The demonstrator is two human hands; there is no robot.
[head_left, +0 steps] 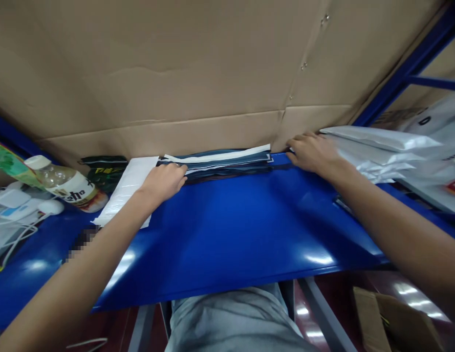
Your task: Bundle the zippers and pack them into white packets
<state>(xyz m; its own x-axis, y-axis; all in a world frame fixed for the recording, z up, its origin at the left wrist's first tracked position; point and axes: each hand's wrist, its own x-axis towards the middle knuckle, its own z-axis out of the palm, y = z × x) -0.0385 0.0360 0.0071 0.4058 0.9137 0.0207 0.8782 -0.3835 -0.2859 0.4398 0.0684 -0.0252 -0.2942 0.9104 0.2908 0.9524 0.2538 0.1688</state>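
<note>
Well, starting at the far left of the frame, white cables and a pale device (20, 205) lie by a green packet (14, 164), with a labelled bottle (71, 186) leaning over beside them. Just right of it, a dark packet (106, 171) sits behind a white envelope (130, 188) that lies flat and slanted on the blue table (220, 234).

The left arm reaches up from the lower left corner, crossing over the envelope. The left hand (166, 181) is turned back up, fingers bent and bunched close, a ring on one of them, at the left end of the stack of dark bags (230, 168). Its fingertips touch that end — whether they actually pinch anything, I can't tell from here. The stack runs sideways across the middle of the frame, against the cardboard wall (176, 63), a white strip (218, 157) along its top.

Past the stack's right end, the right hand (310, 151) is palm down, fingers loosely bent and pointing left, thumb held apart below them — a partly open hand, with no clear hold on anything. Its arm slants in from the lower right, passing in front of the white pouches (381, 142) piled at the right.
</note>
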